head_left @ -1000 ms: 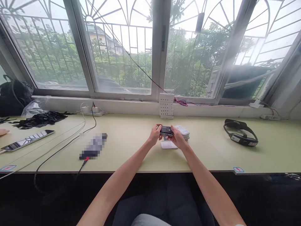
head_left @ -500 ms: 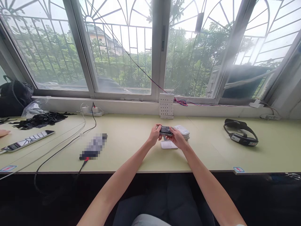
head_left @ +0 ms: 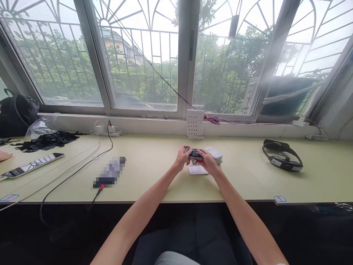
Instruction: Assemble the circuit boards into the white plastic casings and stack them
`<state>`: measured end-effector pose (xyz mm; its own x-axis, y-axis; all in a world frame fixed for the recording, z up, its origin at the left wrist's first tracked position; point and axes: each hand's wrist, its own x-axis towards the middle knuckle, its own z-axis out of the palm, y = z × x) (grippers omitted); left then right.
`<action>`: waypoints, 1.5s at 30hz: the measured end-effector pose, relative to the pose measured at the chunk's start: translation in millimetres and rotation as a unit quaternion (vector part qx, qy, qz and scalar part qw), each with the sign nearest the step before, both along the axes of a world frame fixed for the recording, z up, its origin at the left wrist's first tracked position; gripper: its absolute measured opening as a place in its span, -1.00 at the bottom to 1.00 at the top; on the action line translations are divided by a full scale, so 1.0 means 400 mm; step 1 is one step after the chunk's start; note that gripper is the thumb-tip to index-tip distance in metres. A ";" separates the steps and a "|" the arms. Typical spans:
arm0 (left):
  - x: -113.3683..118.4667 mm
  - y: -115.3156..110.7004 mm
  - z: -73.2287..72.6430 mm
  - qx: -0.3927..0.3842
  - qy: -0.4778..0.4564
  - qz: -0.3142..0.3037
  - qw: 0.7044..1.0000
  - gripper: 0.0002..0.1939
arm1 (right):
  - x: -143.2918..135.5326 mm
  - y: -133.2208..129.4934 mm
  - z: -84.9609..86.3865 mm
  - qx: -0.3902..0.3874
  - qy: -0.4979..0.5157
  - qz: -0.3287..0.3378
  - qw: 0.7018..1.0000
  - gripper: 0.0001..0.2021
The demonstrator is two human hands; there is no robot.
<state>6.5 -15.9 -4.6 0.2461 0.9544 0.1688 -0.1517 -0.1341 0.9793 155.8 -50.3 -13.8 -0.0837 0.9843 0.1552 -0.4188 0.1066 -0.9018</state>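
Between both hands, above the table, is a small black battery pack (head_left: 195,154) with white print on its top and a pale casing edge below. My left hand (head_left: 181,158) grips its left end, the thumb lying on top. The right end is gripped by my right hand (head_left: 209,162), whose thumb also presses on the top face. Under and in front of the hands lies a flat white casing piece (head_left: 198,170). A stack of white rounded cases (head_left: 215,154) stands just behind my right hand and is partly hidden by it.
A black head strap device (head_left: 284,162) lies to the right. On the left are a blurred-out device (head_left: 110,172) on a black cable, a phone (head_left: 33,165), black strips (head_left: 49,140) and another person's hand (head_left: 4,156). A white perforated holder (head_left: 195,124) stands at the sill.
The thumbs have shifted inward over the top of the battery pack, covering part of its print. The hands and other things stay in place.
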 end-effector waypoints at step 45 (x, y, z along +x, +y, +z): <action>-0.019 0.020 0.023 0.009 -0.111 0.145 0.983 -0.75 | -0.013 0.000 -0.040 0.177 -0.487 -0.029 0.855 -0.51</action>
